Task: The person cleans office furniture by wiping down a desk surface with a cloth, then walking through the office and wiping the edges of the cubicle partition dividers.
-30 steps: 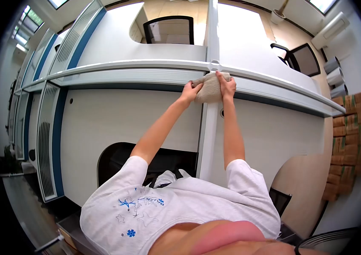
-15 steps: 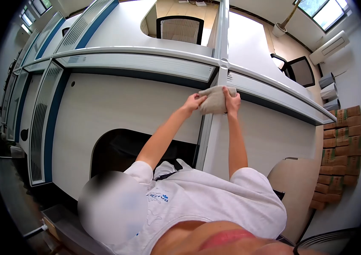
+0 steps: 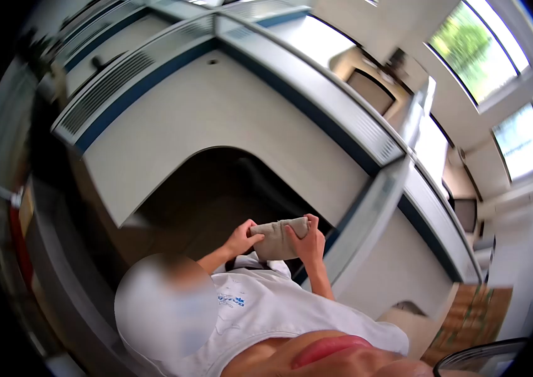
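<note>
Item 1: cloth (image 3: pixel 276 240), grey-beige, folded to a thick pad, qty 1. Loc.: btwn my two hands, in front of my shirt (image 3: pixel 317 320), clear of the desk surface. Long axis approx. 9 to 3 o'c., 3 o'c. end a bit higher.

Item 2: my L hand (image 3: pixel 240 239), at cloth's 9 o'c. end. Fingers closed, pinching that end; thumb on near face, fingertips at upper edge.

Item 3: my R hand (image 3: pixel 307 244), at 3 o'c. end. Fingers curled round upper corner, gripping; thumb laid on near face, pointing approx. 11 o'c. Cloth sits btwn thumb & fingers; far-side contact hidden.

Surroundings, clock dirs. taken from cloth, 12 = top of view:
- Desk (image 3: pixel 172 119), pale, w/ curved cut-out, 10-11 o'c.; dark space under it lies behind cloth.
- Round hole (image 3: pixel 212 61) in desk, 11 o'c., nr. back corner.
- Partition (image 3: pixel 373 207), 2-3 o'c., separating this desk from 2nd desk (image 3: pixel 398 264), 3-4 o'c.
- Chair (image 3: pixel 370 91), 1 o'c., beyond the back panel.
- Window (image 3: pixel 467 50), 1-2 o'c., well apart.
- Brown boxes (image 3: pixel 473 317), stacked, nr. 4 o'c., blurred.
</note>
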Tool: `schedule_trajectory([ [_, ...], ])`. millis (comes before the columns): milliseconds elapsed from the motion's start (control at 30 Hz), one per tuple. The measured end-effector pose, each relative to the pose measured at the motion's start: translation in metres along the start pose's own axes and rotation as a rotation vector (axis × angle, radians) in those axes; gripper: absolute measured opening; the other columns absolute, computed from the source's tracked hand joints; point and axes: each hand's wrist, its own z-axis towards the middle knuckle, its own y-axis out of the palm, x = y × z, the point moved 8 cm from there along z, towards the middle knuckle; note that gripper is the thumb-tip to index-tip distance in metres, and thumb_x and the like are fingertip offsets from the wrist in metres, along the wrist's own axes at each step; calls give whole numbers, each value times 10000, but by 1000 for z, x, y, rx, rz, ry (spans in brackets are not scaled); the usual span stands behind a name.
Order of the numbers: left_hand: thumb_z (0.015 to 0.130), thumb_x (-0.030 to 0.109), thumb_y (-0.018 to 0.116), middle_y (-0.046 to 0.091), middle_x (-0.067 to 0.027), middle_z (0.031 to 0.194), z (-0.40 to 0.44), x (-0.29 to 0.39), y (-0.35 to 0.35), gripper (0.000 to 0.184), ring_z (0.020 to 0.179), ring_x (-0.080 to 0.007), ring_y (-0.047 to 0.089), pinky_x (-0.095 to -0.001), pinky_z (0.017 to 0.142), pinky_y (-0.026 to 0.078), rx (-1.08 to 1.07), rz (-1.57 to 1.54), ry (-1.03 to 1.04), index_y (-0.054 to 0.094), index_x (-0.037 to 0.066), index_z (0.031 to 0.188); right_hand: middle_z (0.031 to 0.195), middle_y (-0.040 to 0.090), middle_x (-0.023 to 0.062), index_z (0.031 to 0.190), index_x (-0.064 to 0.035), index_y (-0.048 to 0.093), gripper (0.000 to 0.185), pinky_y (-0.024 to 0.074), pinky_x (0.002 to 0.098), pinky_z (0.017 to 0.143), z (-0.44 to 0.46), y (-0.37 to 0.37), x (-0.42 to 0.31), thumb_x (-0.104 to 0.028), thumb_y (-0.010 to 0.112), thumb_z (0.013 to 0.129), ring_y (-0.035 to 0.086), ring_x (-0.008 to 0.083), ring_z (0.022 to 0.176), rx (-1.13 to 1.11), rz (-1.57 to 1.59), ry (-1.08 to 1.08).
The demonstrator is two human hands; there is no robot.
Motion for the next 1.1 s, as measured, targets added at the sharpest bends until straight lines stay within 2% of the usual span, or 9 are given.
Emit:
schedule_trajectory([
  [167, 796, 152, 768, 538, 20, 764, -109, -4, -200, 286, 697, -75, 504, -279, 625, 453, 487, 54, 222, 566, 84, 987, 908, 714, 171, 1197, -68, 577, 461, 561, 418, 699, -44, 123, -168, -349, 767, 885, 712, 368, 825, -324, 137, -412],
  [300, 786, 45, 751, 622, 19, 930, -234, 22, -295, 317, 883, -58, 599, -244, 788, 484, 848, 43, 349, 587, 80, 1055, 967, 719, 170, 1154, -56, 599, 380, 571, 405, 728, -81, 183, -280, -275, 765, 891, 710, 367, 874, -573, 228, -701],
  [433, 797, 67, 771, 659, -7, 976, -343, -18, -334, 320, 915, -80, 623, -255, 802, 495, 1030, -335, 257, 602, 56, 1069, 970, 711, 184, 1170, -50, 568, 407, 569, 427, 721, -132, 259, -355, -285, 760, 899, 704, 380, 871, -804, 224, -933],
  [567, 842, 81, 723, 614, -3, 965, -427, -77, -353, 268, 924, -89, 584, -263, 821, 476, 1516, -466, 303, 602, 39, 1078, 939, 700, 208, 1158, -49, 511, 409, 560, 456, 693, -197, 328, -430, -304, 731, 925, 697, 401, 850, -1027, 213, -1130],
  [667, 865, 116, 684, 612, -15, 988, -472, -97, -373, 246, 933, -104, 569, -279, 846, 462, 1717, -497, 265, 604, 36, 1083, 894, 698, 199, 1144, -54, 506, 394, 552, 469, 674, -235, 389, -473, -310, 723, 935, 692, 408, 814, -1188, 195, -1209],
  [833, 883, 143, 649, 609, -12, 993, -517, -145, -440, 207, 917, -106, 554, -279, 837, 450, 1946, -595, 179, 608, 44, 1060, 927, 699, 169, 1129, -54, 523, 390, 553, 473, 670, -280, 478, -569, -275, 749, 901, 690, 395, 815, -1315, 222, -1518],
  [900, 889, 143, 642, 607, -13, 982, -533, -129, -485, 190, 919, -104, 550, -280, 833, 446, 1961, -522, 156, 610, 51, 1052, 1022, 683, 138, 1107, -45, 540, 378, 552, 451, 707, -286, 496, -616, -212, 770, 858, 678, 368, 902, -1337, 285, -1639],
  [1033, 898, 131, 639, 599, -15, 963, -554, -77, -600, 167, 926, -104, 550, -282, 836, 439, 1835, -514, 275, 611, 56, 1045, 1046, 679, 124, 1114, -59, 536, 397, 553, 449, 735, -272, 555, -702, -196, 782, 834, 674, 369, 922, -1323, 414, -1493],
  [1100, 897, 114, 653, 595, -5, 951, -560, -65, -656, 172, 916, -106, 560, -288, 828, 445, 1810, -409, 189, 608, 50, 1050, 1051, 679, 119, 1120, -65, 533, 397, 554, 446, 738, -265, 589, -738, -190, 780, 835, 673, 371, 922, -1297, 473, -1427],
])
